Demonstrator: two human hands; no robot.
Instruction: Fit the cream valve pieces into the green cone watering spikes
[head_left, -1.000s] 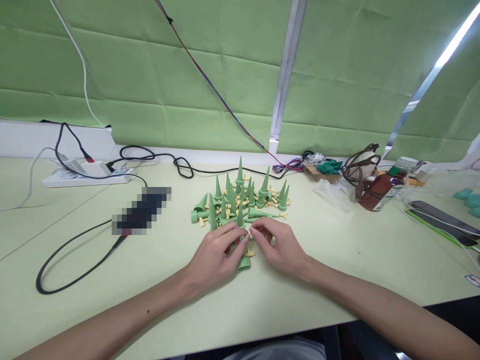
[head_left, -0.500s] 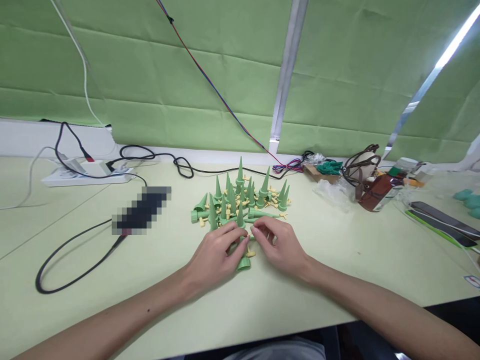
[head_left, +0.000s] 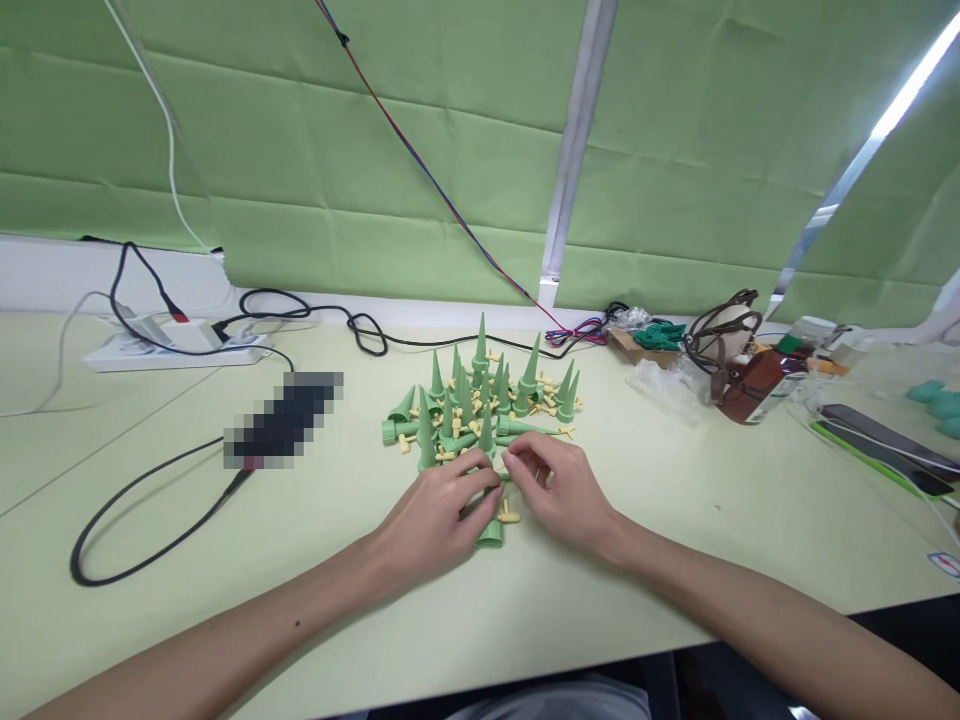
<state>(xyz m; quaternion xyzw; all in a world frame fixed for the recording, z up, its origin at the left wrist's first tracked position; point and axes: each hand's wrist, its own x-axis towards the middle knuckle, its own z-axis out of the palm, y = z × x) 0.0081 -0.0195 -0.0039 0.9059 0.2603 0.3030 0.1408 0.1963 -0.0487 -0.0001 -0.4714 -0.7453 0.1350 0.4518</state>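
Observation:
My left hand (head_left: 450, 505) is closed, thumb and fingers pressed around a green plastic watering spike (head_left: 489, 535) whose wide hollow end sticks out below the thumb. A small yellow valve (head_left: 508, 514) sits beside that end; whether it is joined to the spike, I cannot tell. Facing it, my right hand (head_left: 559, 490) is pinched, fingertips almost touching the left fingers; what it grips is hidden. Just beyond both hands is a cluster of green spikes (head_left: 465, 400), some upright and some lying, with yellow valves (head_left: 405, 443) among them.
To the left are a pixelated dark device (head_left: 285, 420) with a black cable and a white power strip (head_left: 180, 345). At right stand a brown bottle (head_left: 757, 385), a clear plastic bag (head_left: 664, 390) and phones (head_left: 885, 445). A green curtain (head_left: 450, 150) hangs behind.
My left hand has shifted slightly toward me and to the right, along with the spike end and yellow valve. An upright spike behind it shows more. My right hand is nearly still.

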